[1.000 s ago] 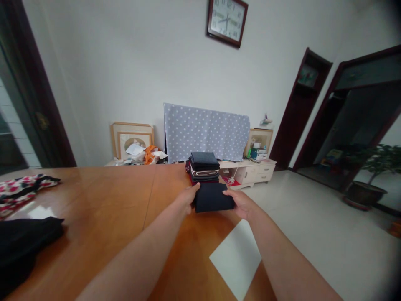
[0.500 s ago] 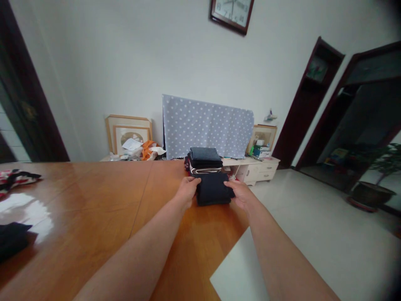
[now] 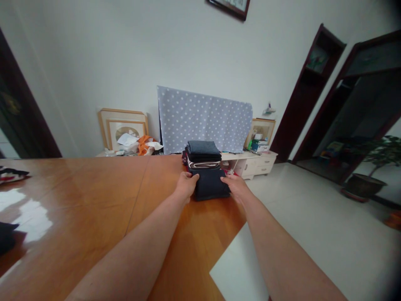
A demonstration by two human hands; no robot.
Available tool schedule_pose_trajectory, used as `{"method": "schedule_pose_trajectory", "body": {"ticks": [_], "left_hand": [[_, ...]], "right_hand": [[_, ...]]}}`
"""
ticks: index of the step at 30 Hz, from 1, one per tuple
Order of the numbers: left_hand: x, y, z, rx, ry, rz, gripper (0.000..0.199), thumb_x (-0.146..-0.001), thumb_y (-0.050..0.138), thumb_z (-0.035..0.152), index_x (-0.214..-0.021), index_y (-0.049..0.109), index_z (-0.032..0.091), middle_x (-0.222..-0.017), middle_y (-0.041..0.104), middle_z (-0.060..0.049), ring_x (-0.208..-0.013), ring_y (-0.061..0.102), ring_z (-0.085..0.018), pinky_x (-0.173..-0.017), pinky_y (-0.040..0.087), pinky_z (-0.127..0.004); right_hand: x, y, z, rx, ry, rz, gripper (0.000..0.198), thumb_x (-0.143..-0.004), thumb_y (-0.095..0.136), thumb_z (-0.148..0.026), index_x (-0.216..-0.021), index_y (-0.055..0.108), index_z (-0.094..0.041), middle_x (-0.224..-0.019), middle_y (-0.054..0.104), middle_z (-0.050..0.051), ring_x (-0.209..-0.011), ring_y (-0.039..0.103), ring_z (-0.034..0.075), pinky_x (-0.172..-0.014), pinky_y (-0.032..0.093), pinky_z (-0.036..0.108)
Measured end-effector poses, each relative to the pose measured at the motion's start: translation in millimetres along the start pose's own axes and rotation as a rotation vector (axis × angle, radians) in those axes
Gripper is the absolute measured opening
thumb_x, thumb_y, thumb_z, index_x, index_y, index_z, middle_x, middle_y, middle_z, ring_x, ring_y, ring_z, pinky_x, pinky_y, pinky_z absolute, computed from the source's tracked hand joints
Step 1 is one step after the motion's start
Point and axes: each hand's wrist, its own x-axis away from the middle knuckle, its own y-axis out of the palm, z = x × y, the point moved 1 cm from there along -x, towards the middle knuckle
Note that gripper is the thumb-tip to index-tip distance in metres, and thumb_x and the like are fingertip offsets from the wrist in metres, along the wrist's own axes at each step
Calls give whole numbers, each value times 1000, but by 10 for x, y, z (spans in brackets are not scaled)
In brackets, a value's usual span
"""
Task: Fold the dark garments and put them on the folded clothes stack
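Observation:
A dark navy folded garment (image 3: 210, 184) lies flat near the far end of the wooden table (image 3: 112, 196). My left hand (image 3: 186, 186) grips its left edge, thumb on top and fingers underneath or at the side. At the opposite edge my right hand (image 3: 235, 186) holds it in the same way. Right behind it stands a stack of folded clothes (image 3: 204, 158), with a blue-grey piece on top and black and striped layers below. The garment's exact kind does not show.
A white board or sheet (image 3: 239, 267) lies at the table's near right, partly under my right forearm. Dark cloth (image 3: 6, 237) and a patterned cloth (image 3: 11, 174) lie at the left. Beyond the table are a white cabinet (image 3: 260, 167) and a dotted cover (image 3: 203, 119).
The camera view has tilted down and turned slightly right. Both hands keep their hold on the navy garment, which now sits close against the stack with its top smoother.

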Motion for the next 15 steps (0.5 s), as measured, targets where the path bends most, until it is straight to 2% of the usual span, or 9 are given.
{"method": "schedule_pose_trajectory", "body": {"ticks": [7,9,12,13,15], "left_hand": [[1,-30,2,-28,39,28,30,-73,79,33,-85,53,21,-73,61,0,-74,58,-18,-68,41,-26],[27,-76,62,-83,112,66,28,-74,78,34,-82,54,22,-73,60,-1,-79,59,-20,-72,41,-27],[151,-116,214,-329,429,133,17,-82,69,36,-87,58,23,-84,63,-5,-93,60,-24,-83,41,-31],[212,-107,264,-458,561,124,15,-86,64,37,-91,60,23,-91,65,-6,-99,59,-24,-88,41,-34],[338,-59,329,-721,780,25,19,-93,53,38,-103,62,25,-108,66,-8,-111,56,-25,-97,37,-39]], "right_hand": [[42,18,-10,50,-13,45,26,-65,77,-33,-86,75,-18,-82,76,8,-73,70,24,-64,54,32],[49,23,-7,66,-19,51,26,-65,77,-34,-86,75,-18,-81,76,8,-73,70,24,-63,53,31],[51,22,-1,98,-40,53,27,-66,76,-37,-85,75,-18,-82,76,8,-73,70,24,-61,53,31],[50,20,2,115,-50,56,27,-66,76,-38,-85,75,-18,-80,76,8,-71,70,24,-60,52,31],[44,15,14,154,-81,70,28,-66,76,-39,-84,75,-17,-76,75,7,-67,69,23,-57,51,30]]}}
